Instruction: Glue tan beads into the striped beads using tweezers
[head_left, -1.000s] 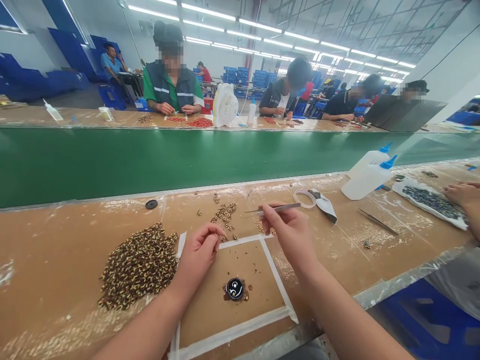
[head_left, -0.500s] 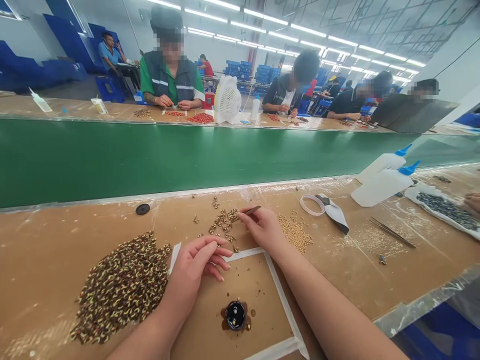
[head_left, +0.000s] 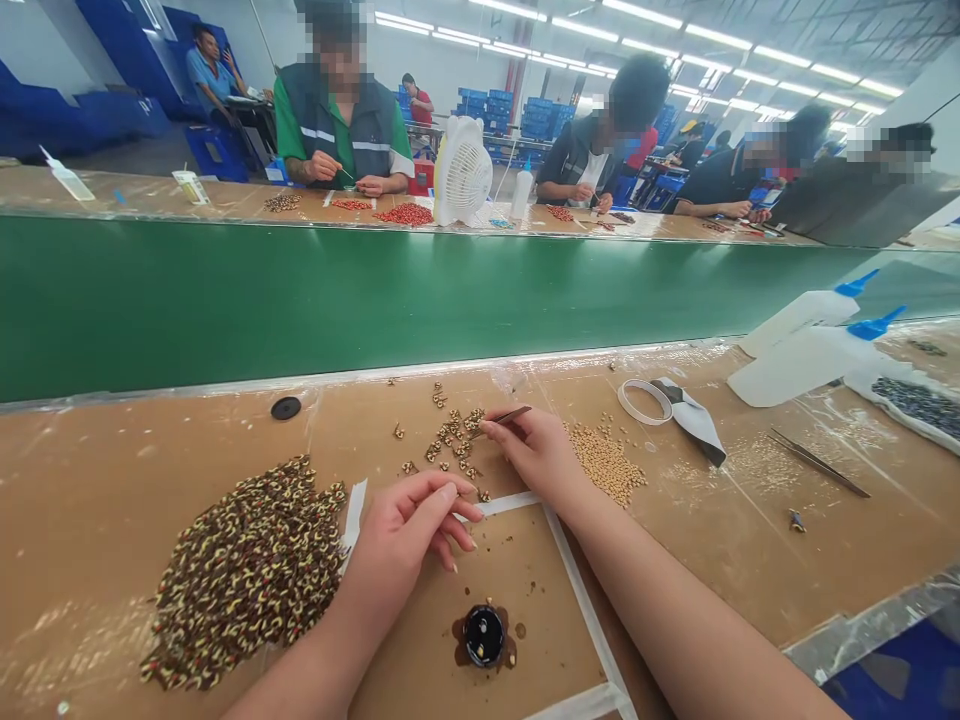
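Observation:
My right hand (head_left: 536, 452) grips dark tweezers (head_left: 511, 416), their tips among a loose group of small brown-and-cream pieces (head_left: 450, 436). My left hand (head_left: 420, 520) hovers over the top edge of a taped board (head_left: 420, 650), its fingers apart and loosely bent, with nothing visible in them. Below it on the board stands a small round pot of dark liquid (head_left: 484, 636), with brown stains around its base. Left of that hand lies a big heap of dark brown and yellow curved pieces (head_left: 247, 575). Small tan beads (head_left: 606, 462) are piled just right of my right hand.
A tape roll (head_left: 645, 401), a second pair of tweezers (head_left: 820, 463) and two white bottles with blue nozzles (head_left: 802, 368) lie to the right. A black disc (head_left: 286, 408) is at the left. Beyond the green belt (head_left: 375, 300), several people work beside a white fan (head_left: 463, 170).
The view has shifted slightly, so the table things sit farther right. Both hands keep nearly the same pose, and the tweezers stay at the small pieces.

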